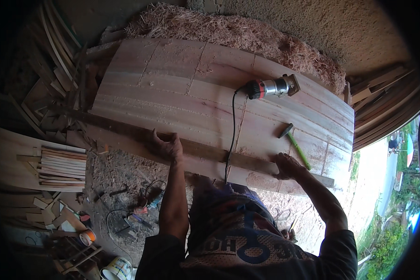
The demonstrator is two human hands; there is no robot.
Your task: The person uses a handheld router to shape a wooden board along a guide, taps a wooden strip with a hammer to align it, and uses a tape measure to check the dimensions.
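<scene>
A long, straight wooden strip (205,148) lies slantwise along the near edge of a wide wooden panel (172,93) scored with grooves. My left hand (168,147) grips the strip left of its middle, thumb and fingers over its edges. Toward the strip's right end, my right hand (288,166) is closed round it too. A hammer (293,141) with a green handle rests on the panel just beyond my right hand. Farther back lies a trim router (271,87) on its side, and its black cord (234,126) runs toward me across the strip.
Wood shavings (228,35) are heaped behind the panel. Curved timber (387,105) is stacked at the right. On the left, thin slats (63,165) lie on a board above offcuts (56,212). Tools and cords (142,210) litter the floor near a white bucket (116,269).
</scene>
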